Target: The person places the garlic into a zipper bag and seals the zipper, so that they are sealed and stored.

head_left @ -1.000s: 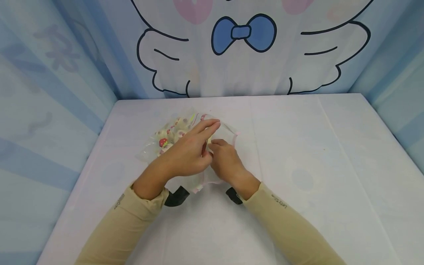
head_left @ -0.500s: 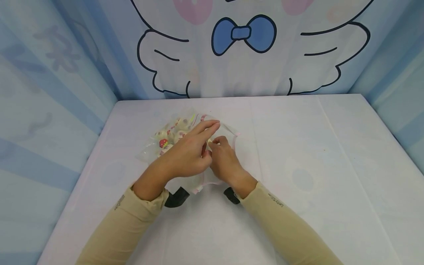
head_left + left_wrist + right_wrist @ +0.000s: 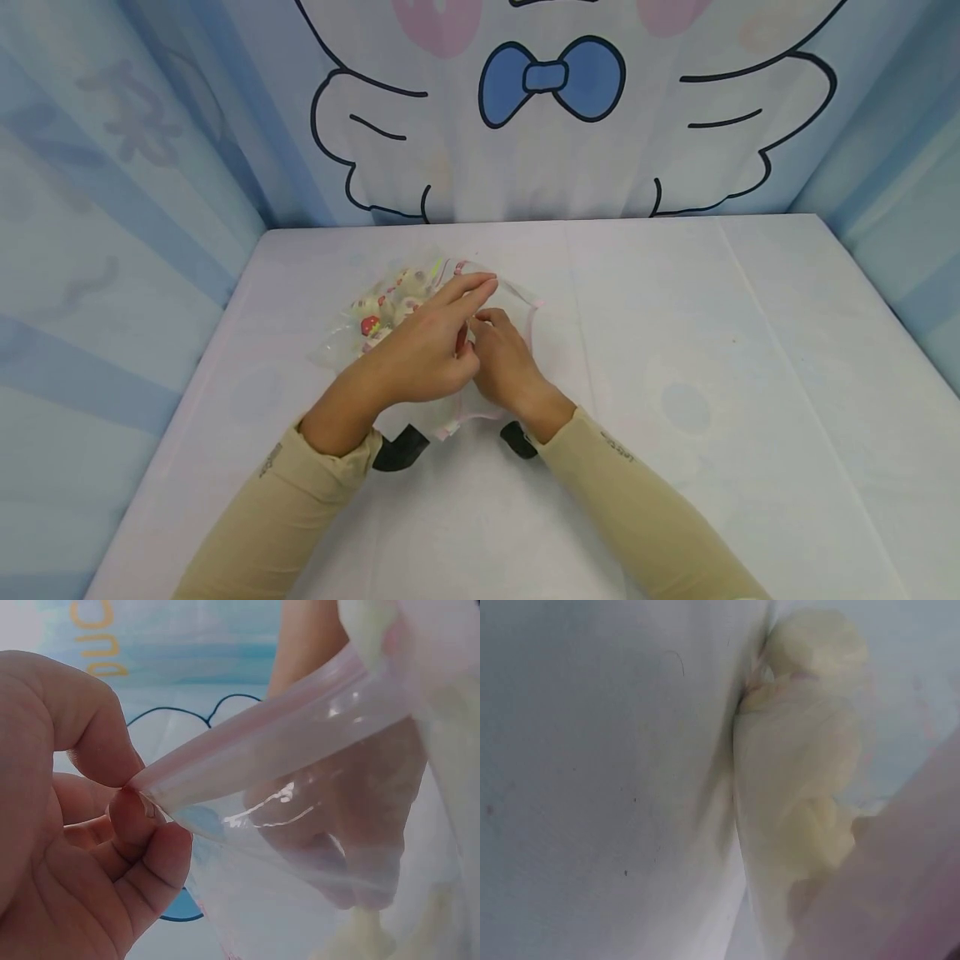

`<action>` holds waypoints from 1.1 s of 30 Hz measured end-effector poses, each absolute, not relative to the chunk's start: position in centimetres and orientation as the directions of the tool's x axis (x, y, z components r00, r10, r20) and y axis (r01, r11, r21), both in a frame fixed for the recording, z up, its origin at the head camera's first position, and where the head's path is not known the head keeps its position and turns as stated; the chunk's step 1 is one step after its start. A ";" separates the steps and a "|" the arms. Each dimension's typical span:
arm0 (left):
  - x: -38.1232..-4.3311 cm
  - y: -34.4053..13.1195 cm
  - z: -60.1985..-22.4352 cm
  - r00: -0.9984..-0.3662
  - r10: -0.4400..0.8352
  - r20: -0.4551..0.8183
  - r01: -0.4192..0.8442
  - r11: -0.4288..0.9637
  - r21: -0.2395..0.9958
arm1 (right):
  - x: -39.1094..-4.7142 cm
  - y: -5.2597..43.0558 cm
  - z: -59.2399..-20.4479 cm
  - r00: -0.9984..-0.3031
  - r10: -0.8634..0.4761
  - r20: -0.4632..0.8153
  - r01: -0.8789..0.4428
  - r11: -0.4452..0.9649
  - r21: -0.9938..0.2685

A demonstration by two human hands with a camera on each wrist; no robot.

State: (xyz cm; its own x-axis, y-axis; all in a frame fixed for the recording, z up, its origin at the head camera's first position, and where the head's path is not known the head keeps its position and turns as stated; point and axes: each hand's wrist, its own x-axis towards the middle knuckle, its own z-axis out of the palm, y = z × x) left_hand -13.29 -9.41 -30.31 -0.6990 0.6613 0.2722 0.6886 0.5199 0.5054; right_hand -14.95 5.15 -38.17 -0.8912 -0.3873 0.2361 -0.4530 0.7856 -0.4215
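A clear zip bag (image 3: 483,404) with a pink-edged mouth holds several small cream figures (image 3: 408,283), one with a red strawberry shape (image 3: 370,325). My left hand (image 3: 420,354) pinches the edge of the bag's mouth between thumb and finger, as the left wrist view shows. Inside the bag is my right hand (image 3: 510,362), seen through the plastic in the left wrist view with its fingers pointing down. Those fingers pinch a pale yellow piece (image 3: 364,934), visible between two fingertips in the right wrist view; its full shape is blurred by the plastic.
A white-covered table (image 3: 675,467) carries the bag left of its middle. Curtains with a cartoon print (image 3: 551,150) stand behind and at both sides. Black wrist camera mounts (image 3: 401,448) sit below each wrist.
My right hand and forearm have shifted slightly to the left and inward. The left hand keeps its pinch on the bag with hardly any movement.
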 end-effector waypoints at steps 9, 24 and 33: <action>-13.3 -9.4 -30.5 -0.701 0.658 0.274 0.685 0.515 0.515 | -15.4 5.0 -38.1 -0.877 -0.443 0.185 -0.479 0.777 -0.409; -13.3 -9.5 -30.5 -0.695 0.657 0.292 0.695 0.508 0.509 | -13.0 8.1 -35.6 -0.901 -0.406 0.156 -0.402 0.641 -0.654; -13.3 -9.5 -30.5 -0.689 0.659 0.303 0.705 0.512 0.491 | -11.6 10.4 -34.4 -0.901 -0.395 0.179 -0.375 0.503 -0.779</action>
State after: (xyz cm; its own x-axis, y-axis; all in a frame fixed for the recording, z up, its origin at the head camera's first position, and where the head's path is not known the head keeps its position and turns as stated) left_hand -13.26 -9.52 -30.53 -0.6889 0.6586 0.3027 0.7050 0.5118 0.4910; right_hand -11.58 10.44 -34.36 -0.9013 -0.3948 0.1785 -0.3745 0.5028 -0.7791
